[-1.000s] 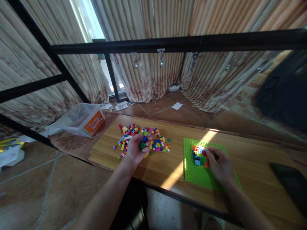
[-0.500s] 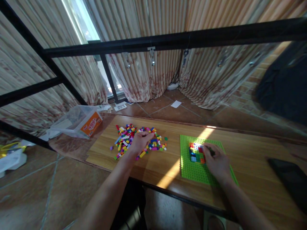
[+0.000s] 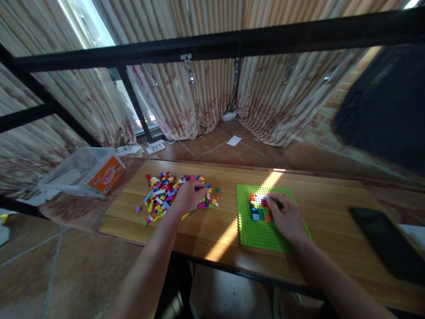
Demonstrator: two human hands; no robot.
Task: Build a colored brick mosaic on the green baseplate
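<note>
My left hand (image 3: 188,196) is over the right part of a loose pile of small coloured building bricks (image 3: 161,195). Its thumb and fingers are pinched together; anything between them is too small to make out. On the right lies a green studded baseplate (image 3: 254,235), with a compact block of multicoloured bricks (image 3: 259,212) built on it. My right hand (image 3: 288,218) rests at the right side of that block, fingers bent and closed, fingertips at the bricks. The hand hides part of the block and whatever it may hold.
The wooden table (image 3: 206,230) carries all this. A black flat device (image 3: 387,243) lies at its right end. A clear plastic box (image 3: 79,170) with an orange label stands beyond the left end. Behind are a black metal rail (image 3: 212,46) and curtains (image 3: 212,93).
My view has turned slightly to the right, so everything sits further left. My left hand stays at the pile and my right hand at the brick block, with only slight finger movement.
</note>
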